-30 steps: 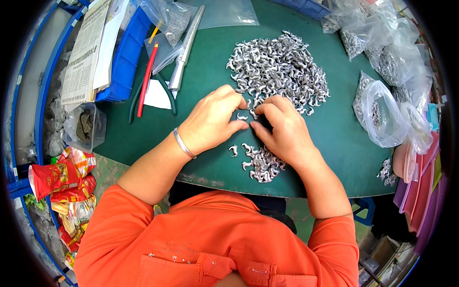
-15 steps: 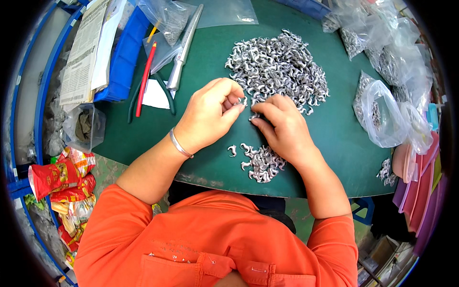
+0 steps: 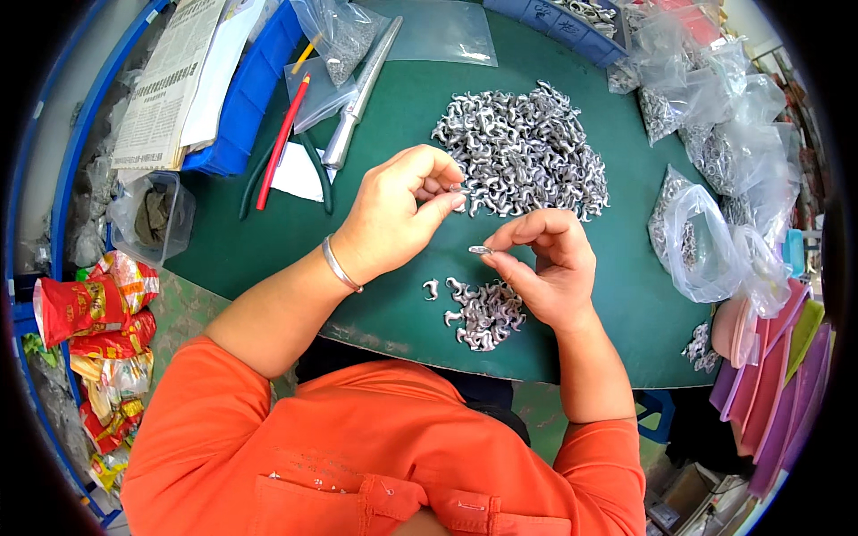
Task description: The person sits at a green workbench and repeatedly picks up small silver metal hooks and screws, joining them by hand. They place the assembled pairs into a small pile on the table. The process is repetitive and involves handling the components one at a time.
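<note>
My left hand point(image 3: 399, 207) is closed, pinching a small curved silver metal piece point(image 3: 458, 189) between thumb and fingers at the near edge of a big heap. That heap of silver curved pieces point(image 3: 523, 147) covers the middle of the green table. To its right, my right hand point(image 3: 556, 268) pinches another small silver piece point(image 3: 480, 250) by its end, held in front of the heap. Below my hands sits a smaller pile of the same curved pieces point(image 3: 487, 317). One single curved piece point(image 3: 431, 288) lies apart, just left of that pile.
At the back left lie a red pencil point(image 3: 282, 143), green-handled pliers point(image 3: 325, 183) and a tapered metal rod point(image 3: 362, 98). A blue bin point(image 3: 234, 134) with papers stands beyond. Clear bags of metal parts point(image 3: 715, 134) line the right side; a blue tray point(image 3: 572, 27) stands behind.
My right hand has drawn back from the heap toward me and turned, lifting a small silver piece into view. The left hand stays nearly in place. The whole view has shifted slightly.
</note>
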The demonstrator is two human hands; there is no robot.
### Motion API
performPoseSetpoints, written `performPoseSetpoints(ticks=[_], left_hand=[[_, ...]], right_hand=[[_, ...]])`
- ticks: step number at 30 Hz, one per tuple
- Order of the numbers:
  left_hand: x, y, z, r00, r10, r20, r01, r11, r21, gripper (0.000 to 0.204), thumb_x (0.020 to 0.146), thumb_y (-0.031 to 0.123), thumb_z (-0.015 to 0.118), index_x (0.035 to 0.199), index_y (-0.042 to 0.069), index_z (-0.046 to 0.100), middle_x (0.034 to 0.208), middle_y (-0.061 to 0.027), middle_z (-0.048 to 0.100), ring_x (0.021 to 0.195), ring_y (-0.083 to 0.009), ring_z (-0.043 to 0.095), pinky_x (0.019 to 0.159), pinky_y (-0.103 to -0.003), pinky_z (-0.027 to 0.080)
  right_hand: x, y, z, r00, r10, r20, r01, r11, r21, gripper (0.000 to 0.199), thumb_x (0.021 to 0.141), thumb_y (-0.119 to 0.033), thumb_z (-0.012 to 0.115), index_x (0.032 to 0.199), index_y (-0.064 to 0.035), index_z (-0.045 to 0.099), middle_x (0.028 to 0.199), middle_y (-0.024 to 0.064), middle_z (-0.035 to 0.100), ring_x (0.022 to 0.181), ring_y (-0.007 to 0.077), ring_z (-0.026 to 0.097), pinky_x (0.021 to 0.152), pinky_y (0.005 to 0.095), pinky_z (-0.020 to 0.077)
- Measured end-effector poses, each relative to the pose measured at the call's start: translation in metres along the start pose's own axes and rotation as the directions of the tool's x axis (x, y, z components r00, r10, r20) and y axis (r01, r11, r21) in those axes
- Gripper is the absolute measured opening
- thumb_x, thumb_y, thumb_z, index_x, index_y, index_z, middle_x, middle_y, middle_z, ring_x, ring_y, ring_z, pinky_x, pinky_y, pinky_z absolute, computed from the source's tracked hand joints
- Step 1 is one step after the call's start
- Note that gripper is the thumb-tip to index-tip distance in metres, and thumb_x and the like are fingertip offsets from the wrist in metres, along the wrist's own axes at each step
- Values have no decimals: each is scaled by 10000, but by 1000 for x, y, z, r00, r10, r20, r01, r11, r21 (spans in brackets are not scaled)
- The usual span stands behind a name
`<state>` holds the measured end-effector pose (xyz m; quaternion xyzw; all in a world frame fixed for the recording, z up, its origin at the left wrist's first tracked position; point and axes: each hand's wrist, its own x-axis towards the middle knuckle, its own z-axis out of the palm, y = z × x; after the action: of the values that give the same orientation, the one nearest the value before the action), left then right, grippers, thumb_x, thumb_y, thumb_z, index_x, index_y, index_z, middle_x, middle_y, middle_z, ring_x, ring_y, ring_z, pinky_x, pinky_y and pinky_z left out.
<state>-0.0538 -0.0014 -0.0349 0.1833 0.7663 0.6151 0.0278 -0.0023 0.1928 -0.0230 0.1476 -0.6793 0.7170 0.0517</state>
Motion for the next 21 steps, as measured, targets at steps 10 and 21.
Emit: performPoseSetpoints(ticks=[10, 21], left_hand=[[-3, 9, 0, 1000, 0, -11, -2, 989, -145, 230, 831, -75, 678, 1025, -2, 579, 934, -58, 663, 885, -99, 653, 792, -242, 549], [-1, -2, 0, 978, 179, 104, -197, 959, 205, 207, 751, 38, 762, 905, 25, 623, 897, -87, 578, 694, -186, 618, 633, -303, 510]], right_hand=[[12, -7, -15, 898, -66, 434, 239, 904, -356, 111, 760, 21, 725, 845, -22, 668, 832, 87, 655, 756, 224, 631, 662, 320, 513], [64, -16, -33, 890, 445, 96, -414, 879, -237, 103, 877, -48, 687, 919, 45, 675, 811, 79, 683, 716, 147, 656, 670, 275, 549]])
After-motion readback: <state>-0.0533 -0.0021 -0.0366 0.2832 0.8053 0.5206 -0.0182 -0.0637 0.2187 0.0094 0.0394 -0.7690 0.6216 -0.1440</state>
